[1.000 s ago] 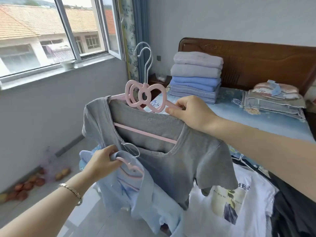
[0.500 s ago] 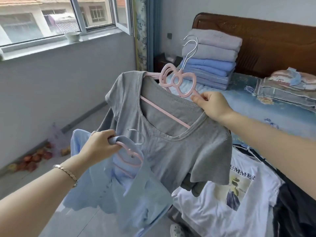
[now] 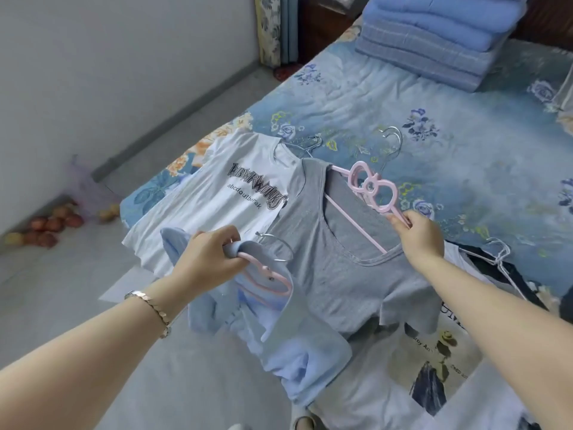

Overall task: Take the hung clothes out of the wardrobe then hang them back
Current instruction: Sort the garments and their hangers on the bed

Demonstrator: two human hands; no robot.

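A grey T-shirt (image 3: 335,274) on a pink bow-shaped hanger (image 3: 370,189) lies low over the bed edge. My right hand (image 3: 418,234) pinches the hanger's right arm. My left hand (image 3: 207,262) grips a second pink hanger (image 3: 266,274) with a light blue shirt (image 3: 297,352) hanging from it, in front of the grey one. A white T-shirt with black lettering (image 3: 235,193) lies flat on the bed to the left. Another white printed T-shirt (image 3: 428,367) lies at the lower right under the grey one.
The bed (image 3: 465,144) has a blue floral cover. A stack of folded blue blankets (image 3: 434,35) sits at its far end. Wire hangers and dark clothes (image 3: 502,259) lie at the right. Fruit (image 3: 46,225) sits on the floor by the wall.
Both hands have lowered their garments toward the bed, and the view has tilted down. The grey T-shirt now lies over the bed edge beside the lettered white T-shirt.
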